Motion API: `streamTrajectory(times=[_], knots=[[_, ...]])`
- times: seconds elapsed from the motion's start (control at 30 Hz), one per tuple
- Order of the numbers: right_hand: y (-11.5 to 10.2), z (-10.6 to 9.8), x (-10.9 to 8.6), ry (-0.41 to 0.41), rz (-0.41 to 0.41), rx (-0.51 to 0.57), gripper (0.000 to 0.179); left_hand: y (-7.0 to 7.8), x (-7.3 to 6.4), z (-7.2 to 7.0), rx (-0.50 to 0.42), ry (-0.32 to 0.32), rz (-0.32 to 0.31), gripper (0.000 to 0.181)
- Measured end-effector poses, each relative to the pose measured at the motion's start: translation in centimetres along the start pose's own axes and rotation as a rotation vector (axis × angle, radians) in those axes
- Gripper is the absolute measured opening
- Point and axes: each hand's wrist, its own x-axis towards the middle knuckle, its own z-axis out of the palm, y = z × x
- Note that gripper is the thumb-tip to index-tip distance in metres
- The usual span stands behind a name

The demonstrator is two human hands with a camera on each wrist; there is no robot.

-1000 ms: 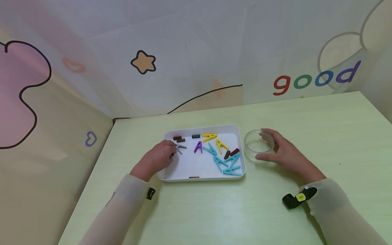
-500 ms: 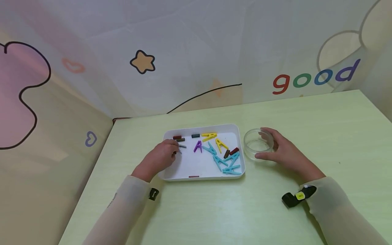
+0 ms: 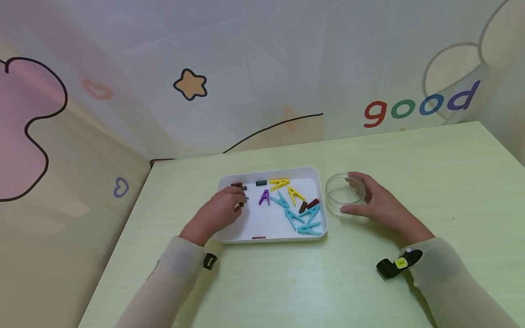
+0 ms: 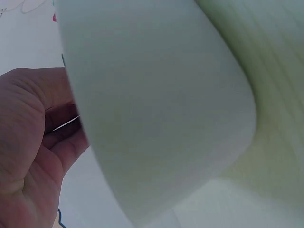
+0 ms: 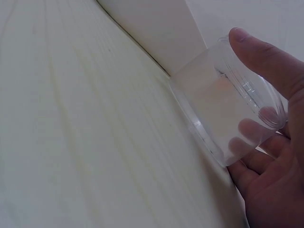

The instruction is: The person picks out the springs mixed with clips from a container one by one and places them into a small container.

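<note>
In the head view a white tray holds coloured A-shaped plastic clips and small coil springs. My left hand is over the tray's left side, fingers bent downward, covering most of a grey clip. A small dark spot shows by its thumb; whether the fingers pinch anything is hidden. In the left wrist view the tray wall blocks the fingertips of the left hand. Right of the tray, my right hand grips a clear round dish, thumb and fingers around its side. The dish looks empty.
A purple clip, two yellow clips and several light-blue clips lie in the tray. Dark green, brown and red springs lie among them. A printed wall covering stands behind the table.
My left hand has moved a little to the right, over the grey clip, which is now mostly covered. The right hand and the dish have stayed in place.
</note>
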Motion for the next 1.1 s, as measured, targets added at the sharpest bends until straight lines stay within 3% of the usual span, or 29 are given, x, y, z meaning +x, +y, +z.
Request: streamTrajectory(times=[0.13,0.5,1.1], knots=[[0.0,0.0,0.0,0.000,0.000,0.001,0.105,0.4,0.1,-0.1,-0.004,0.021,0.027,0.022],[-0.3,0.0,-0.2,0.003,0.003,-0.004,0.104,1.8,0.1,-0.6,-0.058,0.043,0.026,0.024],[-0.4,0.0,-0.2,-0.003,0.009,-0.013,0.104,3.6,0.2,-0.9,-0.073,0.064,0.036,0.026]])
